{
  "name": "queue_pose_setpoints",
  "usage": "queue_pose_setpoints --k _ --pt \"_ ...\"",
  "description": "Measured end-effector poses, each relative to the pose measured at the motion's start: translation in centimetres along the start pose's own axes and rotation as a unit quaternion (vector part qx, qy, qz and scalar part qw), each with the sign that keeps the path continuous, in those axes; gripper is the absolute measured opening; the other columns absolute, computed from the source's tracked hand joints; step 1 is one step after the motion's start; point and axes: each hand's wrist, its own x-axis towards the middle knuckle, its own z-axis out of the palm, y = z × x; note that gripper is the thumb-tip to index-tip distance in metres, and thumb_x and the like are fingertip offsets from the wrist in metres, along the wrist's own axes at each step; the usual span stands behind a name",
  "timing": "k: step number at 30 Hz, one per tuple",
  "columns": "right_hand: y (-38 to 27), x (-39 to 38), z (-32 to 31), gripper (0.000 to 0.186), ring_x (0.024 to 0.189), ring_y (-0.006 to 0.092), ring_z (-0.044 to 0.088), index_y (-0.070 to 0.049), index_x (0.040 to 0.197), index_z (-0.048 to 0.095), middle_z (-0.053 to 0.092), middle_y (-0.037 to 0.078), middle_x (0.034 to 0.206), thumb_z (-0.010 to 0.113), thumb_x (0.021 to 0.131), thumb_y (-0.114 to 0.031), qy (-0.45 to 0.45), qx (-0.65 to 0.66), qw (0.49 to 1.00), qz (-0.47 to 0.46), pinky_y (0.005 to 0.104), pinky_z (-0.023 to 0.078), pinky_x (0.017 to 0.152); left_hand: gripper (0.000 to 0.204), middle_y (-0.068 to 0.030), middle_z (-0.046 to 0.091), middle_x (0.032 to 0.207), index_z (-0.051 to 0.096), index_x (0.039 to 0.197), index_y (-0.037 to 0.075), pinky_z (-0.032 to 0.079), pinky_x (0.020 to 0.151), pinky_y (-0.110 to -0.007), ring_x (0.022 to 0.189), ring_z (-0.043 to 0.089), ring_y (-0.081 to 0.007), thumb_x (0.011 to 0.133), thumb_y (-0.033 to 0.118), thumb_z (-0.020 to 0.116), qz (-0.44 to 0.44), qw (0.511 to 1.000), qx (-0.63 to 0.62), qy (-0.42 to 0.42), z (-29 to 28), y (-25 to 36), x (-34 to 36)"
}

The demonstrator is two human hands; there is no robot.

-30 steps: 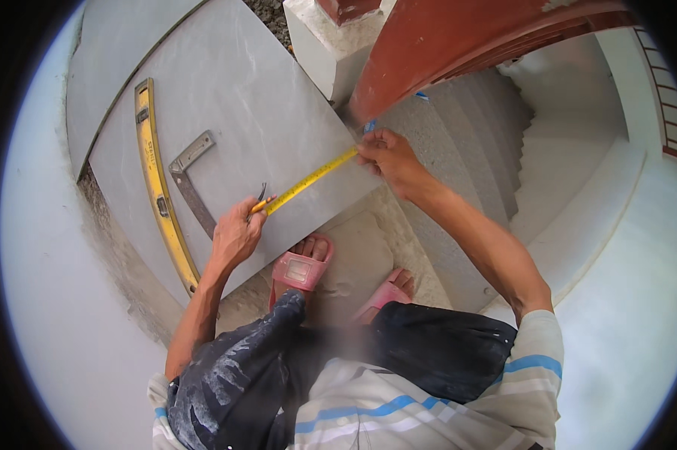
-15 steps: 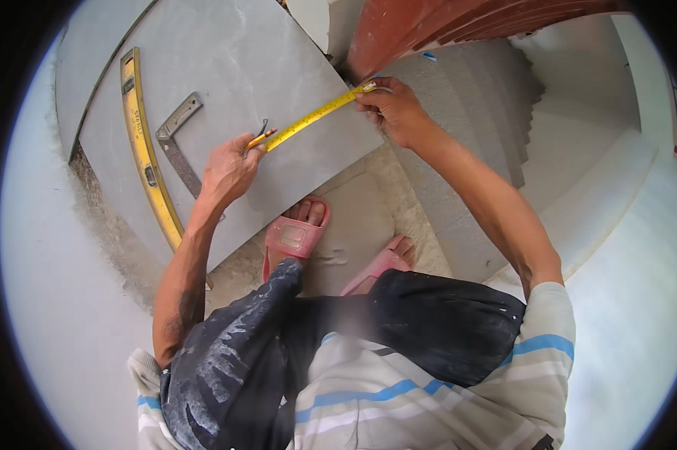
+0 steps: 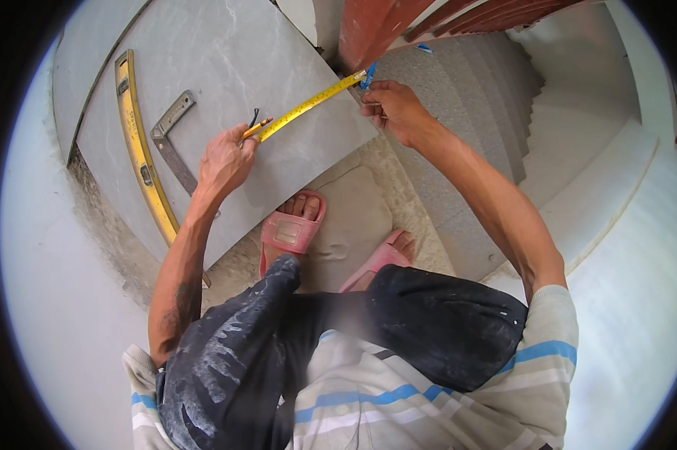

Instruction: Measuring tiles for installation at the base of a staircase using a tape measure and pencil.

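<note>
My left hand (image 3: pixel 226 160) is closed round the near end of a yellow tape measure (image 3: pixel 308 103); its case is hidden in the palm. A pencil (image 3: pixel 257 127) with an orange shaft sticks out between the same fingers, beside a thin dark piece. The blade stretches across the large grey tile (image 3: pixel 278 56) to the foot of a red post (image 3: pixel 361 37). Just beyond the blade's tip, my right hand (image 3: pixel 397 111) is apart from it, fingers curled together; whatever they pinch cannot be made out. A small blue scrap (image 3: pixel 369 76) shows next to its fingertips.
On the tile lie a yellow spirit level (image 3: pixel 142 146) and a metal try square (image 3: pixel 175 135). Grey stairs (image 3: pixel 466 97) descend at the right beside red railings (image 3: pixel 473 19). My feet, in pink slippers (image 3: pixel 292 231), stand on rough concrete (image 3: pixel 350 206) by the tile's near edge.
My right hand has let go of the tape's end and moved slightly down and away. The blade's tip has shifted a little left and farther, toward the red post.
</note>
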Motion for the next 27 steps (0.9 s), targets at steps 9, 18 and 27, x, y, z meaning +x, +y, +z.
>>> queue_pose_setpoints --k 9,18,27 --pt "-0.3 -0.4 -1.0 0.021 0.081 0.0141 0.063 -0.009 0.114 0.057 0.062 0.002 0.096 0.059 0.094 -0.012 -0.063 -0.016 0.998 0.018 0.0262 0.044 0.065 0.032 -0.0224 0.066 0.085 0.068 0.105 0.005 0.049 0.076 -0.048 0.085 0.065 -0.0400 0.093 0.031 0.053 -0.004 0.999 0.027 0.020 0.0 0.4 0.1" --pt "-0.3 -1.9 -0.9 0.020 0.083 0.0139 0.063 -0.008 0.114 0.059 0.063 0.002 0.096 0.060 0.095 -0.014 -0.065 -0.025 0.997 0.018 0.0271 0.043 0.066 0.030 -0.0232 0.067 0.087 0.068 0.102 0.005 0.049 0.078 -0.050 0.087 0.065 -0.0414 0.093 0.029 0.053 0.006 0.999 0.027 0.039 0.6 0.2 0.0" --pt "-0.1 -1.4 -0.5 0.011 0.078 0.0141 0.066 -0.011 0.102 0.061 0.062 0.000 0.089 0.059 0.092 -0.015 -0.047 -0.026 0.998 0.025 0.0277 0.043 0.062 0.033 -0.0218 0.065 0.083 0.067 0.105 0.003 0.049 0.075 -0.045 0.081 0.066 -0.0374 0.091 0.031 0.055 0.018 0.998 0.039 0.056 0.5 0.1 0.2"
